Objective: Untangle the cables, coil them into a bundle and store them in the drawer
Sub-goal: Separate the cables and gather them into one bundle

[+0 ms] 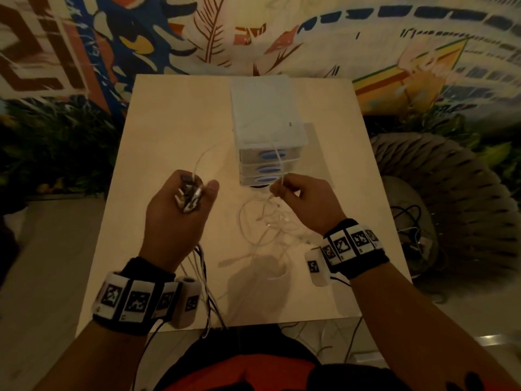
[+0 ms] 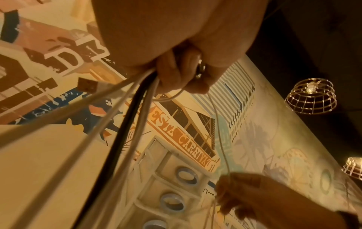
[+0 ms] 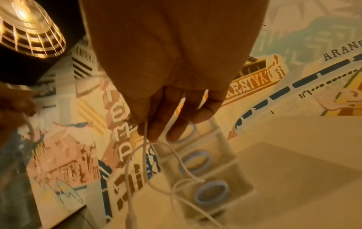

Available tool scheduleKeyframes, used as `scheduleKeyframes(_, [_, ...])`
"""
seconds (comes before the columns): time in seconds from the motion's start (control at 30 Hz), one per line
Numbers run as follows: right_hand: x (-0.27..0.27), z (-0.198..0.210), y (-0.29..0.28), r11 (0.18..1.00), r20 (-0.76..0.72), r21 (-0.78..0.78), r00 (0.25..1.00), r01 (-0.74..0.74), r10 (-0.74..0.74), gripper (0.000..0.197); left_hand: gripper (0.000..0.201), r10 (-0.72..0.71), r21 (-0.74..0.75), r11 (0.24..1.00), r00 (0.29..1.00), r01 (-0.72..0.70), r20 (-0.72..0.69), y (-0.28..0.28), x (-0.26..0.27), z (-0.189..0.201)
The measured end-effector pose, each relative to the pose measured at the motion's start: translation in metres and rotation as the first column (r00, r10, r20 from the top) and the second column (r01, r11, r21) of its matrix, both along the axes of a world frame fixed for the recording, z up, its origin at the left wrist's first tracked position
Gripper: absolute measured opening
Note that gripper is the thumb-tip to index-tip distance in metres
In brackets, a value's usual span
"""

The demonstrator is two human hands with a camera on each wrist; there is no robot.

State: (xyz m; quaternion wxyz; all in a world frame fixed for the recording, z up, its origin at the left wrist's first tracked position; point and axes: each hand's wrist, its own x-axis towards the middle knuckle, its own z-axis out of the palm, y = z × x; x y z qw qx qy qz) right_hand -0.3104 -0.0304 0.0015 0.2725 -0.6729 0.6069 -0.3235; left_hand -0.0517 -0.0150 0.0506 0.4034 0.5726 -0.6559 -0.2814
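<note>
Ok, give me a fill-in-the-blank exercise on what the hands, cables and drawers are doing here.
1. The left hand grips a bunch of several white cables and one ____ cable.
2. The drawer unit shows ____ blue-handled drawers, all closed.
3. The right hand pinches a thin ____ cable.
4. The loose tangle lies on the ____.

Missing words: black; three; white; table

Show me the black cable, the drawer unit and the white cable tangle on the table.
black cable (image 2: 125, 124), left wrist view, mid-length below the left hand.
drawer unit (image 1: 265, 119), head view, its top.
white cable tangle (image 1: 267, 221), head view, loops on the table.
</note>
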Motion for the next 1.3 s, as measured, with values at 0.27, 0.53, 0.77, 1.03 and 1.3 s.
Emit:
scheduleKeyframes(0.27, [0.029, 0.059, -0.003, 0.995, 0.136, -0.027, 0.985, -0.099, 0.101, 0.024, 0.047, -0.165, 0.064, 0.985, 0.984, 0.160, 0.073, -0.004, -0.030, -0.006])
scheduleKeyframes(0.53, [0.036, 0.054, 0.004, 0.989, 0.085, -0.024, 0.986, -0.143, 0.145, 0.024, 0.030, -0.240, 0.091, 0.969, 0.959, 0.228, 0.148, -0.020, -0.035, -0.024])
scheduleKeyframes(0.77, [0.021, 0.042, 0.002, 0.999, 0.507, 0.033, 0.861, 0.020, -0.034, 0.009, 0.033, -0.075, 0.260, 0.965, 0.972, 0.016, 0.221, -0.039, -0.011, -0.047])
scheduleKeyframes(1.03, [-0.016, 0.036, -0.002, 0.995, 0.354, 0.070, 0.931, 0.069, -0.090, 0.022, 0.038, 0.049, 0.435, 0.881, 0.951, -0.186, 0.306, -0.058, 0.022, -0.080])
scheduleKeyframes(1.3, [-0.011, 0.030, 0.001, 0.969, 0.404, 0.230, 0.897, 0.088, -0.178, 0.021, 0.052, -0.052, 0.527, 0.848, 0.978, -0.063, 0.201, -0.054, 0.015, -0.064])
